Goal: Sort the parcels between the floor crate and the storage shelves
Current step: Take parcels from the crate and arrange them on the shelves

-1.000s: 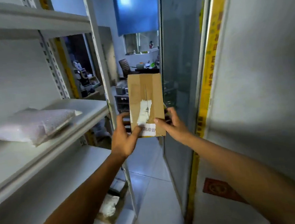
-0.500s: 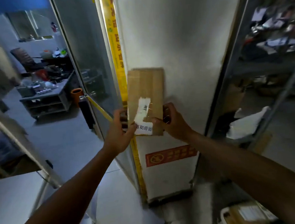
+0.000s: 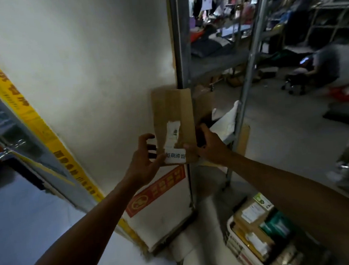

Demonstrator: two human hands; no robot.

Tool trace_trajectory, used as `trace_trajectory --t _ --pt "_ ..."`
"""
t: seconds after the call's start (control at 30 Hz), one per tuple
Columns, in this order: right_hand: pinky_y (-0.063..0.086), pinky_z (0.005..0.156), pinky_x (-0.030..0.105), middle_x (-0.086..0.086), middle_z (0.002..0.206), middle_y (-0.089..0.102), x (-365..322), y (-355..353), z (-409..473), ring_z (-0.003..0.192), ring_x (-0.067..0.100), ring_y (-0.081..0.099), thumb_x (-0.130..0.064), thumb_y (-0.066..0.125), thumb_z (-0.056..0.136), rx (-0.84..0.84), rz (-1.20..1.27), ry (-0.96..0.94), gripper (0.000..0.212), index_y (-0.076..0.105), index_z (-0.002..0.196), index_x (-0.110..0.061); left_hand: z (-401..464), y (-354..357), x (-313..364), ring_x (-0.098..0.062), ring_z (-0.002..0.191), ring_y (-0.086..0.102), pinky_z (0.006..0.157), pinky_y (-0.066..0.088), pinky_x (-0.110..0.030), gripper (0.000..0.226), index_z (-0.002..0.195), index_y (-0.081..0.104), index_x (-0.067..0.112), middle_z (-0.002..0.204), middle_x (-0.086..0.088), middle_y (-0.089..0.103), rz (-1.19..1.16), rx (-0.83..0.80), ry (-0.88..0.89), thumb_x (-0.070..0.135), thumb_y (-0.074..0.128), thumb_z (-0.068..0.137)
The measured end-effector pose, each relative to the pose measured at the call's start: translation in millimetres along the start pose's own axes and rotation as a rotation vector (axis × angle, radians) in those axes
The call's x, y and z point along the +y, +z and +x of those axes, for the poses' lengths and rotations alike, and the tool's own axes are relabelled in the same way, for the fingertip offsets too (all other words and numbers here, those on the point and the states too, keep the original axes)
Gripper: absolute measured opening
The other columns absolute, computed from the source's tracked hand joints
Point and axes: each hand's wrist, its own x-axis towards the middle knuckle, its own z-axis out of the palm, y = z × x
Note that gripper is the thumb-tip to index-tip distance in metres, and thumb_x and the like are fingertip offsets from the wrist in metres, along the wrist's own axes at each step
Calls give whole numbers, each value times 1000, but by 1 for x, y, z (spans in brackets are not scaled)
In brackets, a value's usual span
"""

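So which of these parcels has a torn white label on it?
The brown cardboard parcel gripped in both hands; those in the floor crate have intact labels.

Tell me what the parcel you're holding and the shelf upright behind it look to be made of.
The parcel looks like plain brown cardboard with a matte finish: flat panels, a glossy tape strip down its face and a torn white paper label. Both hands, left and right, hold its lower end. The shelf upright looks like grey metal, probably painted steel, judging by its thin straight profile and dull sheen.
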Motion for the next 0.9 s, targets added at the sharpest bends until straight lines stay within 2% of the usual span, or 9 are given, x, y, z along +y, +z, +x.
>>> trace_trajectory --t 0.13,0.27,0.37,0.47,0.57,0.63,0.7,0.77,0.9 --pt "57 71 14 -23 107 63 22 -39 -3 94 -11 67 -75 73 70 66 -46 12 75 43 124 -32 37 39 1 -14 92 73 72 64 -30 56 129 25 43 114 -1 63 -8 -102 32 28 68 96" --pt "58 61 21 -10 95 69 48 -84 -6 80 1 70 -76 74 65 166 -93 66 74 48 112 -25 73 81 9 -4 88 72 66 59 -22 55 135 29 35 111 6 65 -48 -193 61 36 66 94" --pt "63 66 30 -4 95 71 67 -117 -9 81 8 72 -69 76 69 200 -114 112 72 49 115 -21 96 115 16 -5 96 71 72 60 -22 56 139 32 28 117 8 64 -82 -254 108 36 65 94" --pt "61 63 24 -6 94 71 84 -147 -15 80 4 71 -67 78 69 250 -117 173 71 49 115 -21 117 149 25 -5 110 67 77 59 -19 60 142 34 19 124 11 60 -139 -326 123 36 64 93" --pt "62 62 28 -2 94 71 100 -174 -27 78 9 72 -68 78 68 308 -102 247 68 49 111 -23 139 185 32 -11 114 67 87 61 -32 64 143 31 21 131 3 61 -155 -420 124 36 67 92" --pt "61 59 30 1 94 71 109 -190 -37 76 12 73 -60 81 73 353 -66 292 66 48 112 -19 151 208 36 -22 116 66 90 60 -41 67 144 29 24 135 -8 61 -153 -478 114 36 67 90" --pt "61 59 29 3 94 71 120 -205 -46 76 14 74 -50 82 79 400 -53 336 62 47 114 -14 162 231 39 -27 116 65 88 61 -44 69 145 29 21 134 -15 59 -190 -538 92 32 68 89" --pt "60 58 28 4 91 71 128 -216 -55 74 15 73 -46 82 81 460 -73 379 59 46 113 -12 172 253 40 -26 112 66 86 62 -42 65 144 29 20 131 -15 60 -201 -591 93 23 69 92" --pt "56 54 21 0 88 72 145 -229 -73 72 9 73 -47 81 81 574 -76 479 57 46 111 -14 192 295 35 -8 100 68 75 61 -25 61 138 30 29 120 -5 63 -185 -687 120 19 71 94"
